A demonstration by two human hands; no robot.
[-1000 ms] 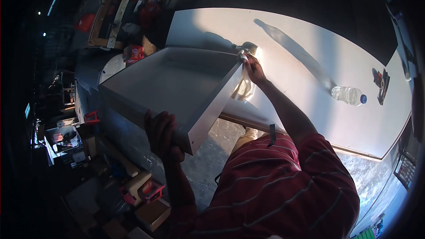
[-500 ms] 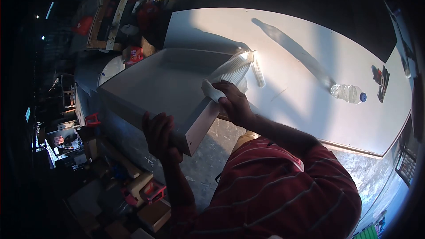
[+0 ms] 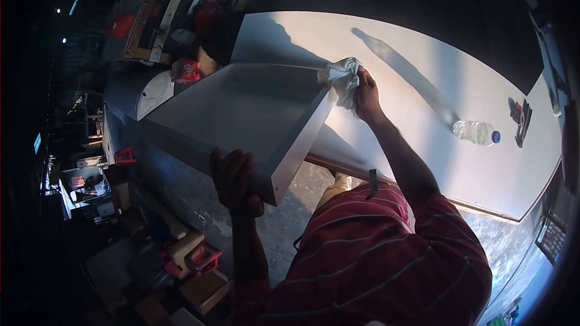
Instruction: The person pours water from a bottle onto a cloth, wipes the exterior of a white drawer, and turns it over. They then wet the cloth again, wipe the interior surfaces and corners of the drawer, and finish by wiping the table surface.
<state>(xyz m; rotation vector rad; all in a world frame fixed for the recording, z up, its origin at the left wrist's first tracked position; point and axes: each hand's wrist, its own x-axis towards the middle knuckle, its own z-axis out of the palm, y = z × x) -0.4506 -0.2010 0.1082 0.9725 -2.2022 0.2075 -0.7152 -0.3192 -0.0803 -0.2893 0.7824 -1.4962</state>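
Observation:
A large, thick white panel (image 3: 241,102) lies partly over the white table (image 3: 417,145), its near end sticking out past the table edge. My left hand (image 3: 234,181) is closed around the panel's near left edge, close to the corner. In my right hand (image 3: 368,93) is a crumpled white cloth (image 3: 344,78), pressed to the panel's far right corner. The fingers of that hand are partly hidden behind the cloth.
On the table a clear water bottle (image 3: 476,133) with a blue cap lies on its side. Beyond it lies a dark hand tool (image 3: 521,122). Red stools (image 3: 204,258), cardboard boxes (image 3: 204,290) and a wooden frame (image 3: 158,21) stand on the floor to the left.
My right hand has slid the cloth along the panel's right edge, from near the close corner to the far corner. My left hand keeps its grip, and the panel has shifted slightly.

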